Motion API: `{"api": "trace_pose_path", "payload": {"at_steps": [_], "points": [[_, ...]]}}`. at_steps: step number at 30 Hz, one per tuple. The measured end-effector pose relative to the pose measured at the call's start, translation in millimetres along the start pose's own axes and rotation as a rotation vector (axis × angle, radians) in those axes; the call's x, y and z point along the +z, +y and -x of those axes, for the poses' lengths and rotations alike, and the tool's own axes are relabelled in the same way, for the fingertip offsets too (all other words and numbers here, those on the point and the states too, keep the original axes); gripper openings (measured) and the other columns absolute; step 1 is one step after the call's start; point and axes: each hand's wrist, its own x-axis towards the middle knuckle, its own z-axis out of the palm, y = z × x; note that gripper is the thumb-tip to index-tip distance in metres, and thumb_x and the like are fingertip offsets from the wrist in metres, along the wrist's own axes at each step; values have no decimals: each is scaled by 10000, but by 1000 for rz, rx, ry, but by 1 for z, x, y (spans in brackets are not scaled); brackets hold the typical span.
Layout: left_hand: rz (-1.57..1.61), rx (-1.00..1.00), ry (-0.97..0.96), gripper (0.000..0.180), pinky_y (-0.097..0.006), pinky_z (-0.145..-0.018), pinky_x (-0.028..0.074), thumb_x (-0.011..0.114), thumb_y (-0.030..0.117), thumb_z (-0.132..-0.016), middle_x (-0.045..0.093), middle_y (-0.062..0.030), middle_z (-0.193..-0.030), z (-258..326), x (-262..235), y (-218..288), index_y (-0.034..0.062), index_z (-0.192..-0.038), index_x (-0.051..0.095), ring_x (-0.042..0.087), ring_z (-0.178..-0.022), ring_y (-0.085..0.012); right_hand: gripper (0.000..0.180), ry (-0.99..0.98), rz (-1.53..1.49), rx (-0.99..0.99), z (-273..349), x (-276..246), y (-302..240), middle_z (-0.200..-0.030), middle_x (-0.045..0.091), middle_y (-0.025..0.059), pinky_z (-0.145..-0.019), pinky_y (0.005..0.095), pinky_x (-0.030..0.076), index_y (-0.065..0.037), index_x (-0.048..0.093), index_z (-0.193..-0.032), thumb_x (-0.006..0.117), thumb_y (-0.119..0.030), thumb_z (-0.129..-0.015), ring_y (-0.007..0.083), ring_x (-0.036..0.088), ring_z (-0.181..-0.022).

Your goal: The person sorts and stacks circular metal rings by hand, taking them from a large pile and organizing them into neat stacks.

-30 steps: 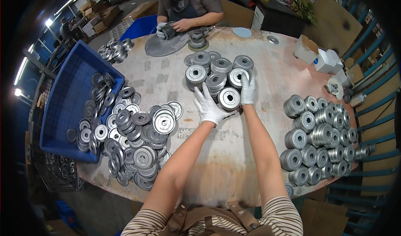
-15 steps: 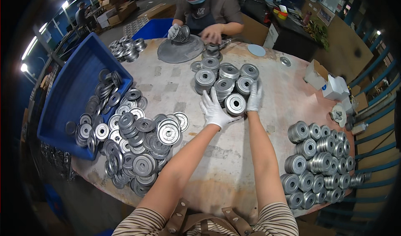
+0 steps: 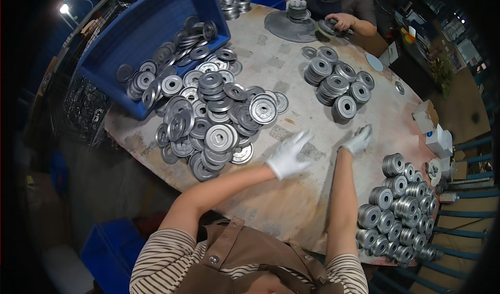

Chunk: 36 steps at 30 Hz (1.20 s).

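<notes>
My left hand (image 3: 289, 156), in a white glove, hovers over the table (image 3: 297, 190) with its fingers stretched out and nothing in them. It is just right of a loose heap of round grey metal discs (image 3: 220, 136), each with a hole in its centre. White-gloved too, my right hand (image 3: 358, 139) is empty, fingers loosely extended, a little nearer than a cluster of stacked discs (image 3: 345, 108). Neither hand touches the stacks. More discs (image 3: 172, 85) spill from a tilted blue bin (image 3: 135, 33) onto the heap.
Many disc stacks (image 3: 401, 205) stand in rows at the right edge. Across the table a person (image 3: 341, 7) handles discs by a round grey mat (image 3: 289, 28). Small white boxes (image 3: 437, 140) sit at the far right. Another blue bin (image 3: 114, 252) is low at left.
Both hands have let go of the front stack and drawn back toward me, the left also toward the loose heap. My view has turned left.
</notes>
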Motion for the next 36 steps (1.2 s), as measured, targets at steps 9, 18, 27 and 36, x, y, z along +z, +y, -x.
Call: {"api": "trace_pose_path", "payload": {"at_steps": [9,18,27,36], "points": [[-362,86,246,584,-559,-1077,314,746,264,-739,463,-197,-1381,178,-96,-15,96,-1264,554,422,-1286,-427,571,-965,1039,-726,141,135,41,-1444,448,103,-1087,426,333,-144,558,-1323,556,-505,-881,314,422,-1311],[-580,-358,449,1355,-614,-1140,130,866,574,-475,115,-254,-1556,231,-132,-77,82,-1526,165,61,-1428,-498,610,-1068,1374,-519,204,160,19,-1383,538,33,-1069,586,263,-294,600,-1291,503,-656,-810,269,414,-1331],[-567,-342,405,1321,-614,-1140,162,876,567,-429,183,-225,-1538,226,-139,-80,111,-1501,253,100,-1403,-515,620,-876,1328,-502,257,72,24,-1433,476,51,-1078,614,231,-233,527,-1344,469,-619,-862,288,367,-1361],[-486,-338,461,1244,-604,-1143,141,837,537,-546,185,-227,-1552,245,-137,-81,156,-1536,188,117,-1439,-451,753,-851,713,-168,245,-20,15,-1458,420,200,-1120,575,236,-143,441,-1432,621,-572,-840,270,357,-1383]]}}
